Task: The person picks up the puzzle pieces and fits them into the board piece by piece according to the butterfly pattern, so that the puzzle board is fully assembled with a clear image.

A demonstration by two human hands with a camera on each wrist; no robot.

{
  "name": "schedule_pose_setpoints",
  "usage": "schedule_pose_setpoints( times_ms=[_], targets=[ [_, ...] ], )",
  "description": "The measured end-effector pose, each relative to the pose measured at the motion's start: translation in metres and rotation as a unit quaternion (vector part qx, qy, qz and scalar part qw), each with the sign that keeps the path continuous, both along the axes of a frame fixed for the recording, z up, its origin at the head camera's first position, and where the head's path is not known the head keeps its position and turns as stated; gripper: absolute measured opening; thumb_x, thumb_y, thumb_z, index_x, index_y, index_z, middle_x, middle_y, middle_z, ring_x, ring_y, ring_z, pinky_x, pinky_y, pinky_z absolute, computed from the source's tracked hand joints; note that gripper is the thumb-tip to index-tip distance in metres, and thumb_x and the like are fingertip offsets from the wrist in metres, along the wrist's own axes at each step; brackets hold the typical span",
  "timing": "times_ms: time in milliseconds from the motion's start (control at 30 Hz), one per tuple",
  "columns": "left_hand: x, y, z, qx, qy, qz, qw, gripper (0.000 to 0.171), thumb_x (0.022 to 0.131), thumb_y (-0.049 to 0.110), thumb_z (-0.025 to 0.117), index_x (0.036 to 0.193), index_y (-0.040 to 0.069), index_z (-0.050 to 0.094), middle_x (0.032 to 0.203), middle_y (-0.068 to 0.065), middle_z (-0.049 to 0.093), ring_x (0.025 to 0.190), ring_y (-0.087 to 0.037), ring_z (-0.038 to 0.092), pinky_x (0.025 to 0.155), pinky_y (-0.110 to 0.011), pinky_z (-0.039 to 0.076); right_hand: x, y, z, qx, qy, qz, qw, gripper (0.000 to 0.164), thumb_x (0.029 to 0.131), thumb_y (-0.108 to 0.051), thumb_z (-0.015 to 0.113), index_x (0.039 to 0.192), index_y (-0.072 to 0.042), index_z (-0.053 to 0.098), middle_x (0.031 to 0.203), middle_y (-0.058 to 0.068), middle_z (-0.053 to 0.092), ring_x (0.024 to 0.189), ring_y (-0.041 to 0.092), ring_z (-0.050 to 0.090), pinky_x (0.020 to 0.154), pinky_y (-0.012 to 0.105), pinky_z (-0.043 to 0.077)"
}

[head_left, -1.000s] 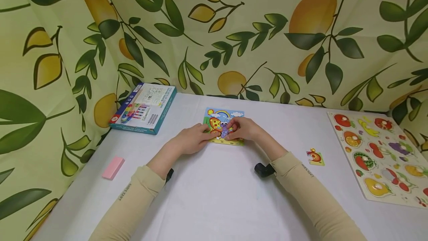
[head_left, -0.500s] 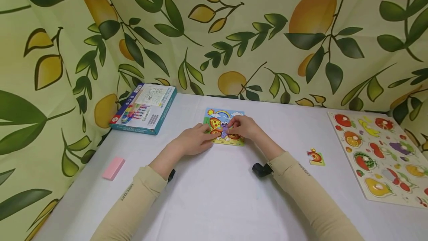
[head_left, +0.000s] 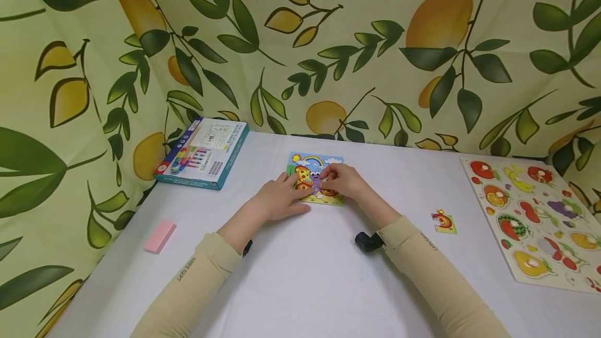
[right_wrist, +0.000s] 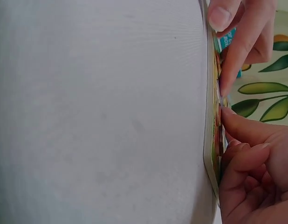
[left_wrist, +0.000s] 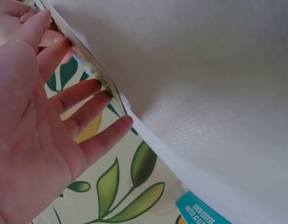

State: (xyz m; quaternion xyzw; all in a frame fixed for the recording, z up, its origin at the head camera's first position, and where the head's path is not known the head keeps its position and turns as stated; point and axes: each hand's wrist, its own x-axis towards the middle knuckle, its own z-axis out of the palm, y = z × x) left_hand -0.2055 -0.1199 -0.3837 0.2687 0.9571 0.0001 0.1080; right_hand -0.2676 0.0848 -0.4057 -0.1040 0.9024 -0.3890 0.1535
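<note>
A jigsaw puzzle (head_left: 334,159) with a rainbow and a purple butterfly lies flat on the white table. My left hand (head_left: 279,200) rests at its left side, fingers spread and fairly straight. One left fingertip touches the puzzle's middle in the right wrist view. My right hand (head_left: 347,180) is over the right half, its fingers curled. There the right thumb and forefinger pinch at a small purple puzzle piece (head_left: 316,183) in the butterfly's body, mostly covered by fingers. One loose puzzle piece (head_left: 443,222), red and yellow with green, lies apart to the right.
A teal-edged box (head_left: 204,153) lies at the back left. Nearer on the left is a pink block (head_left: 160,236). A fruit peg board (head_left: 497,228) occupies the right side. Leaf-patterned cloth (head_left: 328,56) hangs behind the table.
My left hand has moved slightly right, its forefinger now reaching the butterfly's body and its thumb spread away. My right hand has shifted only a little; more of the right wing shows.
</note>
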Motion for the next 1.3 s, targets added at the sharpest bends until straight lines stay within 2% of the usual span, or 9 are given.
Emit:
schedule_pose_setpoints(
  times_ms=[300, 567, 833, 1133, 1300],
  targets=[
    [-0.001, 0.002, -0.001, 0.013, -0.015, 0.000, 0.9998, 0.060, 0.094, 0.062, 0.047, 0.148, 0.036, 0.043, 0.151, -0.014, 0.032, 0.128, -0.033, 0.037, 0.094, -0.049, 0.046, 0.003, 0.004, -0.003, -0.030, -0.007, -0.016, 0.999, 0.018, 0.089, -0.021, 0.073, 0.100, -0.009, 0.066, 0.076, 0.002, 0.047, 0.062, 0.014, 0.042, 0.053, 0.024, 0.032],
    [-0.002, 0.006, -0.001, -0.004, 0.003, -0.013, 0.9999, 0.063, 0.093, 0.065, 0.046, 0.149, 0.037, 0.040, 0.148, -0.013, 0.034, 0.126, -0.033, 0.037, 0.093, -0.047, 0.047, 0.004, 0.006, -0.003, -0.043, -0.013, -0.027, 0.999, 0.015, 0.090, -0.017, 0.072, 0.101, -0.008, 0.066, 0.077, 0.003, 0.046, 0.063, 0.015, 0.043, 0.053, 0.024, 0.033],
    [-0.005, 0.006, -0.003, -0.005, 0.010, -0.016, 0.9998, 0.057, 0.094, 0.062, 0.046, 0.147, 0.040, 0.042, 0.144, -0.012, 0.037, 0.124, -0.031, 0.038, 0.090, -0.046, 0.047, 0.003, 0.005, -0.003, -0.041, -0.016, -0.038, 0.998, 0.014, 0.090, -0.018, 0.072, 0.100, -0.010, 0.067, 0.078, 0.003, 0.047, 0.064, 0.016, 0.044, 0.053, 0.024, 0.033],
    [-0.006, 0.006, -0.001, -0.009, 0.008, -0.013, 0.9998, 0.055, 0.096, 0.058, 0.048, 0.147, 0.040, 0.042, 0.141, -0.011, 0.039, 0.124, -0.029, 0.038, 0.090, -0.046, 0.047, 0.006, 0.005, -0.002, -0.047, 0.017, -0.033, 0.998, 0.011, 0.089, -0.016, 0.072, 0.096, -0.008, 0.069, 0.075, 0.001, 0.049, 0.064, 0.014, 0.044, 0.054, 0.024, 0.034],
    [-0.004, 0.004, 0.000, -0.002, 0.006, -0.013, 0.9999, 0.054, 0.096, 0.057, 0.049, 0.147, 0.038, 0.043, 0.141, -0.012, 0.038, 0.124, -0.030, 0.038, 0.090, -0.047, 0.046, 0.017, 0.016, 0.000, -0.075, 0.069, -0.052, 0.993, 0.013, 0.088, -0.019, 0.073, 0.098, -0.010, 0.069, 0.078, 0.001, 0.052, 0.067, 0.016, 0.046, 0.057, 0.025, 0.036]
  ],
)
